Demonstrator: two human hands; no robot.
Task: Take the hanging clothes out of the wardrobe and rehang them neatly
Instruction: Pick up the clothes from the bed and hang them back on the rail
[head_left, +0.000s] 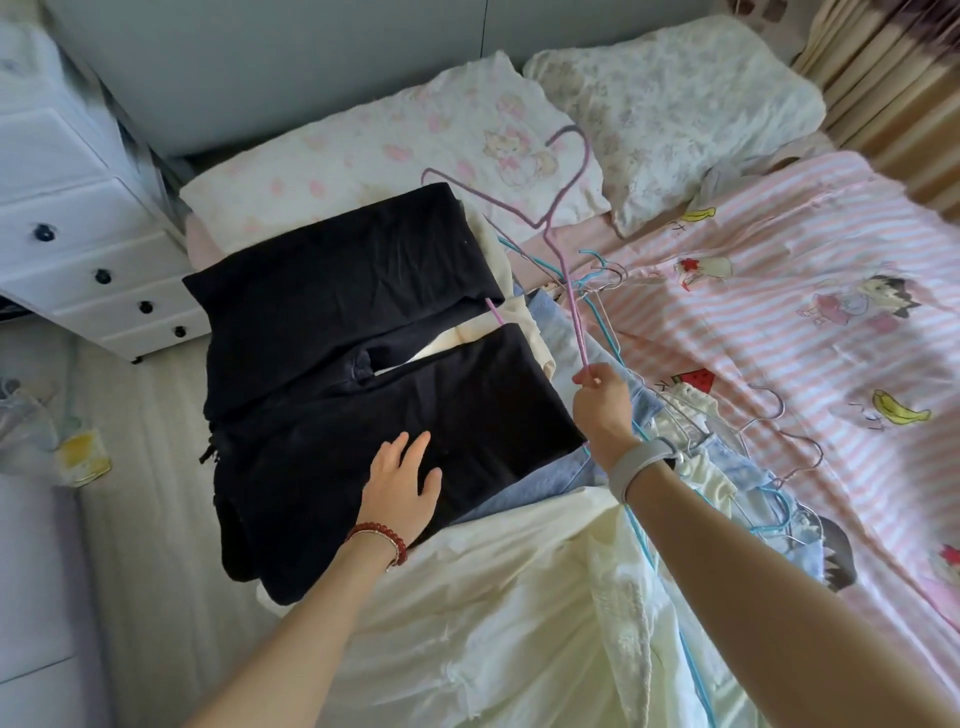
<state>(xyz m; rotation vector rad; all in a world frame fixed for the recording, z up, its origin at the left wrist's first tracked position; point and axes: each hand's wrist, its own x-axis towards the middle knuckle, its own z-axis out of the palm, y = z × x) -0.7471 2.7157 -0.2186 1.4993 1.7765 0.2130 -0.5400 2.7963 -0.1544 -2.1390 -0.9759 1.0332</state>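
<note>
My left hand (402, 480) flat and open on black trousers (363, 332), my right hand (602, 397) pinching purple hanger (563, 208), bed (779, 312) beneath.

The pink striped bedspread (779, 322) lies flat and open on the right, giving hands the widest way in. A tangle of wire hangers (597, 280) blocks the middle of the bed, with more hangers (779, 436) beside the denim (545, 478). The black garment (337, 312) covers the left part, close to the white drawer unit (78, 234). Two pillows (675, 104) fill the head end against the wall. A cream garment (493, 623) covers the near edge.
</note>
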